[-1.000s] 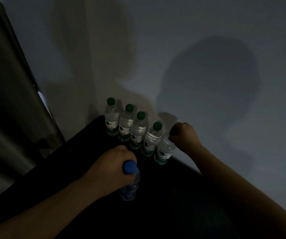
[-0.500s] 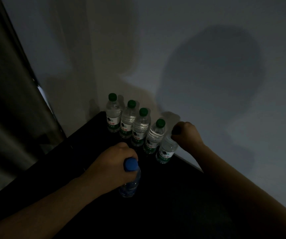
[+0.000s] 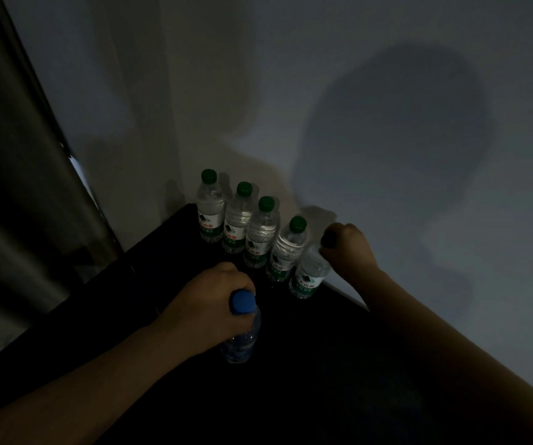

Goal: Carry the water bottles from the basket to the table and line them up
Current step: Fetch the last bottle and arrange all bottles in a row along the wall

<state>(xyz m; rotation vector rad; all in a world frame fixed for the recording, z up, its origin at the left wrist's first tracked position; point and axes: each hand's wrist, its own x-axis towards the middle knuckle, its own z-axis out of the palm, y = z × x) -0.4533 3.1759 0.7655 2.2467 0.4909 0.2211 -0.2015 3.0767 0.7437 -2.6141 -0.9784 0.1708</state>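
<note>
On desk (image 3: pixel 323 374): left grip (image 3: pixel 207 303) curled round blue-capped bottle (image 3: pixel 242 342) neck; right grip (image 3: pixel 347 248) clasps top of 5th green-label bottle (image 3: pixel 307 277).

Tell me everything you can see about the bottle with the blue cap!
The blue-capped bottle is clear plastic with a round blue cap. It stands upright at the dark table, in front of the row of green-capped bottles and apart from them. The left hand grips its neck, fingers curled just under the cap. It is too dim to tell how full it is.
</note>
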